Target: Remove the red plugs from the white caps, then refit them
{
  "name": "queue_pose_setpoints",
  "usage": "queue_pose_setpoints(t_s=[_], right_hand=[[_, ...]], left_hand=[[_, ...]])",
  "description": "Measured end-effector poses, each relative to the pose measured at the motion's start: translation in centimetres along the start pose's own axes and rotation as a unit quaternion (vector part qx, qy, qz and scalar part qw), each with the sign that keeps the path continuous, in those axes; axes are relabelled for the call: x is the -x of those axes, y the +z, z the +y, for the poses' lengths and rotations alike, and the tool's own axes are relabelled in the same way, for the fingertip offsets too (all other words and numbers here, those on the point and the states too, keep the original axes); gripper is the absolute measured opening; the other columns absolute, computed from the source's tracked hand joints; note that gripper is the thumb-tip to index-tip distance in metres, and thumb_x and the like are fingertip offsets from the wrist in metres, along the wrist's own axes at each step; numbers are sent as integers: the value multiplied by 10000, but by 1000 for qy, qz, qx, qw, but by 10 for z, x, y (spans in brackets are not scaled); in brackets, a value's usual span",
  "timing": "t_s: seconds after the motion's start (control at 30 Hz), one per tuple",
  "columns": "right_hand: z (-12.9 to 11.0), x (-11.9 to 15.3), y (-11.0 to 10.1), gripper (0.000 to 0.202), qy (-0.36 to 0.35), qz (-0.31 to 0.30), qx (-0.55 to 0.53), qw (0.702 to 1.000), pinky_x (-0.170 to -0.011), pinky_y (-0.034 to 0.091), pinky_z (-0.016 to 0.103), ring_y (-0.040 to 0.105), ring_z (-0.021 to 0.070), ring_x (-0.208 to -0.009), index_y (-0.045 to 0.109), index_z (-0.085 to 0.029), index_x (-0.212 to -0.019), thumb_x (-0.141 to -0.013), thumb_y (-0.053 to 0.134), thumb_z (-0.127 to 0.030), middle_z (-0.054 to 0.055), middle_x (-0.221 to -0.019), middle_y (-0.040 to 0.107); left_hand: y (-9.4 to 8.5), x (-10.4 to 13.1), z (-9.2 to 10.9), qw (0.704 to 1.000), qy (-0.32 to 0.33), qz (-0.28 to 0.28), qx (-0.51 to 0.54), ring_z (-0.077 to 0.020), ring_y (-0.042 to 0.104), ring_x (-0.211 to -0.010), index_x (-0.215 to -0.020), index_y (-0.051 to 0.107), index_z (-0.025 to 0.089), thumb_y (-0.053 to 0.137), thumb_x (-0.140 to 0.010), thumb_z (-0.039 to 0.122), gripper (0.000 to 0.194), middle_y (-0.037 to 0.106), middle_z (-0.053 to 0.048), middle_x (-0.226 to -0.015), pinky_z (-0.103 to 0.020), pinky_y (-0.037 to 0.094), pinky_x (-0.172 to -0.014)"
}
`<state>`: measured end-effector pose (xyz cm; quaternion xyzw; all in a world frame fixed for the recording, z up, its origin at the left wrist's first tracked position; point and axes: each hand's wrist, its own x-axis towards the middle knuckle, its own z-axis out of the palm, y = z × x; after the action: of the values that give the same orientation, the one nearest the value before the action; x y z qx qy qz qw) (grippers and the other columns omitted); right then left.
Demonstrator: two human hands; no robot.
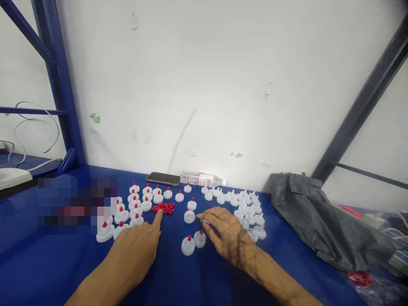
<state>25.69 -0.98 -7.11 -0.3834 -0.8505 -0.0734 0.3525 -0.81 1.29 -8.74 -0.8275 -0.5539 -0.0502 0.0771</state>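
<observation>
Both open: left hand [137, 250] fingertip touching red plugs [163, 208], right hand [228, 231] flat.

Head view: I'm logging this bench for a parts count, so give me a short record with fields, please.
surface: blue table
left hand: index finger at the pile of red plugs
right hand: flat on the table, beside an open white cap
left group: white caps with red plugs
right group: white caps without plugs
at wall: phone, water bottle
far right: dark plastic bag
</observation>
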Motion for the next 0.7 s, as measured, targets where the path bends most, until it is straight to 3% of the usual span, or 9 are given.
queue_pose_setpoints(t_s=[0.1, 0.23, 0.37, 0.53, 0.63, 0.7], right_hand=[[-3, -1, -1, 278, 10, -2, 4, 1000, -989, 527, 425, 679, 205, -1011, 647, -264, -1253, -1031, 518, -158, 41, -1122, 733], [0, -4, -9, 232, 30, 23, 34, 999, -959, 511, 406, 664, 213, -1000, 655, -247, -1195, -1020, 528, -165, 45, -1092, 728], [19, -8, -28, 207, 83, 34, 127, 988, -963, 488, 425, 661, 247, -1027, 671, -227, -1142, -1021, 506, -195, 68, -1098, 726], [45, -10, -56, 254, 240, -72, 256, 934, -887, 484, 429, 698, 288, -960, 695, -202, -1112, -1022, 459, -233, 86, -1011, 763], [55, -6, -60, 302, 307, -166, 301, 887, -846, 469, 426, 728, 302, -910, 706, -197, -1122, -1041, 425, -269, 93, -968, 783], [59, -2, -57, 282, 323, -198, 309, 872, -848, 459, 427, 740, 313, -900, 717, -187, -1111, -1032, 464, -284, 101, -943, 790]], left_hand=[[-3, -1, 4, 996, -18, -56, -69, -320, 741, -806, -1605, 352, 152, 400, -939, 23, 680, 747, -158, -954, -468, 599, -721], [-4, -4, 8, 995, -27, -65, -65, -309, 746, -783, -1619, 317, 199, 355, -922, -11, 729, 742, -133, -897, -443, 600, -706], [-2, -5, 6, 996, -30, -72, -47, -328, 749, -801, -1611, 337, 218, 310, -924, -13, 725, 748, -140, -906, -480, 601, -725], [1, -5, 4, 996, -27, -74, -50, -326, 746, -813, -1621, 309, 220, 317, -898, -23, 763, 743, -144, -916, -477, 598, -743], [1, -6, 5, 995, -30, -82, -51, -325, 743, -816, -1623, 307, 213, 311, -892, -24, 768, 742, -142, -920, -477, 595, -747], [-2, -7, 6, 994, -32, -91, -49, -327, 741, -827, -1628, 294, 219, 323, -906, -2, 755, 744, -142, -933, -479, 594, -753]])
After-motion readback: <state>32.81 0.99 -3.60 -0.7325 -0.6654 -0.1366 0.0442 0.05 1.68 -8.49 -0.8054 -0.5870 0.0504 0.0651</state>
